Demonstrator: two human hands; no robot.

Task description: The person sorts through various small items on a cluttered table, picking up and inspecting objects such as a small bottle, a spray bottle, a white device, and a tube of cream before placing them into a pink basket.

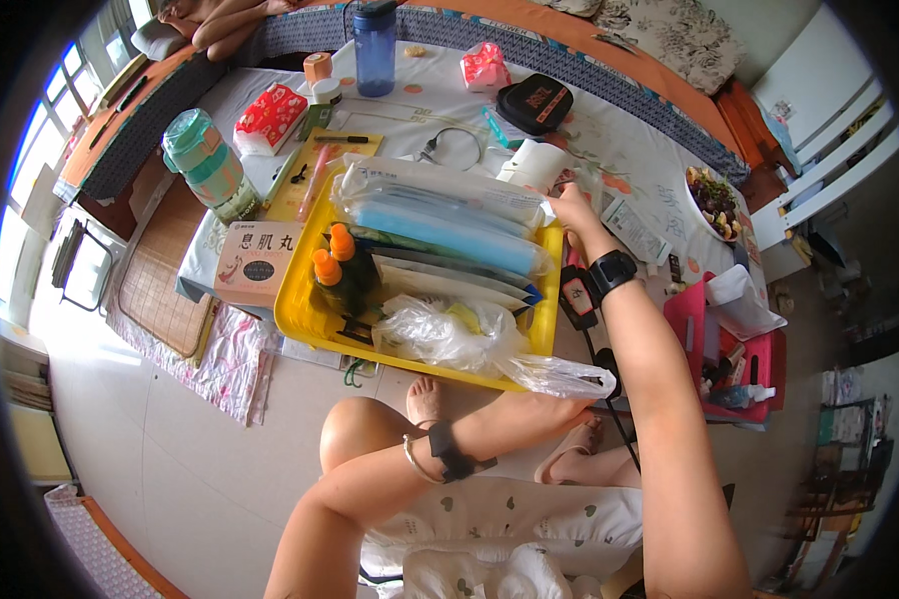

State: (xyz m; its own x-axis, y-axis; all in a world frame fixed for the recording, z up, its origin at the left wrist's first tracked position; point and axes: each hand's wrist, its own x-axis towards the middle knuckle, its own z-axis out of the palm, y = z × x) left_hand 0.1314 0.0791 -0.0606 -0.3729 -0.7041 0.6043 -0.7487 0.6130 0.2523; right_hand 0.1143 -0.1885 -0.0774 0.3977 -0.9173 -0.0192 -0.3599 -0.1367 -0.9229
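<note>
A yellow plastic basket (428, 367) fills the middle of the view, its near side out over the table's front edge. Inside lie blue packs in clear plastic (442, 217), two dark bottles with orange caps (338, 269), flat packets (449, 281) and a crumpled clear plastic bag (449, 333). My right hand (578, 213) grips the basket's far right corner, beside a white paper roll (536, 165). My left hand (558, 412) is beneath the near right corner, under the bag's trailing end. Its fingers are hidden, so its hold cannot be made out.
Left of the basket are a pink-beige box (247, 262) and a green bottle (210, 168). A blue bottle (374, 56), red tissue packs (270, 118) and a black case (533, 103) stand behind. A pink bin (693, 314) and a black cable (607, 404) are at right.
</note>
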